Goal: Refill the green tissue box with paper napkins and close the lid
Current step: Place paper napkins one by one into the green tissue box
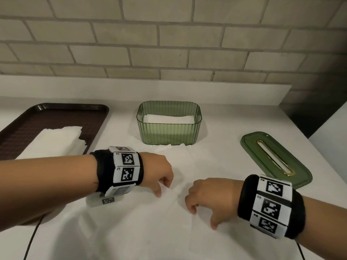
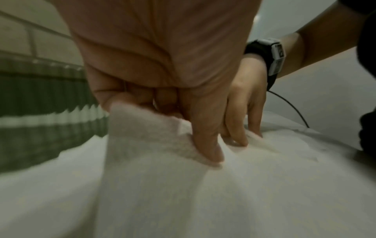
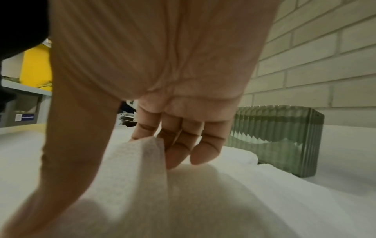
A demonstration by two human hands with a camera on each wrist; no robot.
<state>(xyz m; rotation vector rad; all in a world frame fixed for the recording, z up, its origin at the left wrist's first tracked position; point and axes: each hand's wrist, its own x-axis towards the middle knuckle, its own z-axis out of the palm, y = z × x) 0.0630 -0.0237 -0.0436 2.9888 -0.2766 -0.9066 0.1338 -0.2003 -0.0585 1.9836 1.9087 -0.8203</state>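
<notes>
- Two hands work over a white paper napkin (image 1: 150,218) spread flat on a white counter (image 1: 216,147).
- Left hand (image 1: 159,173) points down, fingers curled, pinching a raised fold of the napkin.
- Right hand (image 1: 208,196) sits just beside it, thumb and fingers also pinching up a fold of the same napkin.
- Green tissue box (image 1: 169,136) stands open beyond the hands, with white napkins lying inside.
- Green lid (image 1: 262,147) with a gold-edged slot lies flat on the counter, to the right of the box and apart from it.
- Dark brown tray (image 1: 28,128) on the left holds a stack of napkins (image 1: 56,143).
</notes>
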